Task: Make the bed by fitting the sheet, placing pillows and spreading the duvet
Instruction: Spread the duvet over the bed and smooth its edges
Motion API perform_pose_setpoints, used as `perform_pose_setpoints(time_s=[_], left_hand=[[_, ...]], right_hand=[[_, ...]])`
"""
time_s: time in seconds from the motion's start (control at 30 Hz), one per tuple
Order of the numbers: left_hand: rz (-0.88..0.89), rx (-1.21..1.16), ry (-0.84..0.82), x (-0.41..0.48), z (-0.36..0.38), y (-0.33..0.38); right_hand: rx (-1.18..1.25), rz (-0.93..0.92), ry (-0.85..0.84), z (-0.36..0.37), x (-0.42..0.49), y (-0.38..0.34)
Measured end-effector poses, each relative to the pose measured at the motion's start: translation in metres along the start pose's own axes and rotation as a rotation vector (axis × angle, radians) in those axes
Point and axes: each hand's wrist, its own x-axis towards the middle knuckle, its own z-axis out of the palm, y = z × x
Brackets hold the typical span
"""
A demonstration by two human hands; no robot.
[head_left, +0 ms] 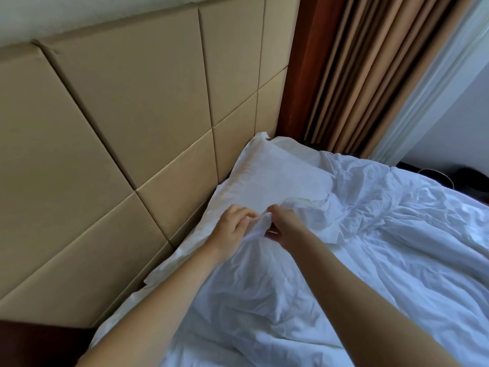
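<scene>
Head view shows us a white, heavily creased duvet [370,247] spread over the bed, its upper edge lying just short of the headboard [119,133]. Between that edge and the headboard lie two white pillows, the far pillow [275,170] plump and smooth, the near pillow [182,258] mostly hidden under our left arm. We hold a bunched peak of the duvet's top edge between our two hands, close to the headboard and right beside the far pillow. Our left hand [232,229] curls its fingers into the fold from the headboard side, clenched on the cloth. Our right hand [284,225] pinches the same fold from the side away from the headboard, knuckles up, thumb tucked under the fabric. Both hands nearly touch around the gathered cloth, which rises a little above the bed. Our bare forearms reach in from below, converging at the fold. Beyond the headboard's far end hangs a brown curtain [352,75].
</scene>
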Motion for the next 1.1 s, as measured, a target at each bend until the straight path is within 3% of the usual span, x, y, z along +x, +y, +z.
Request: perform_pose_setpoints(time_s=[0.1, 0.17, 0.47, 0.57, 0.67, 0.83, 1.03, 1.1], left_hand=[[-0.12, -0.016, 0.33, -0.022, -0.005, -0.025], [-0.258, -0.088, 0.425, -0.046, -0.005, -0.042], [-0.41, -0.008, -0.029, -0.067, 0.026, -0.073], [-0.433, -0.077, -0.229, -0.06, 0.007, -0.076], [-0.415, -0.011, -0.258, -0.048, -0.032, -0.082], [-0.428, 0.031, -0.015, -0.023, -0.087, -0.101], [-0.528, 0.603, 0.158, -0.001, -0.069, -0.121], [-0.586, 0.585, 0.276, 0.005, -0.052, -0.114]], right_hand=[[0.129, -0.048, 0.018, -0.006, 0.002, -0.002], [0.168, -0.07, 0.019, -0.011, 0.0, -0.004], [0.249, -0.078, 0.038, -0.016, -0.002, 0.01], [0.245, -0.081, 0.066, -0.021, 0.002, 0.008], [0.175, -0.074, 0.083, -0.022, 0.006, 0.004], [0.057, -0.038, 0.108, -0.01, 0.016, -0.002], [0.016, 0.02, 0.101, 0.011, 0.026, -0.002], [0.015, 0.024, 0.107, 0.011, 0.031, -0.005]])
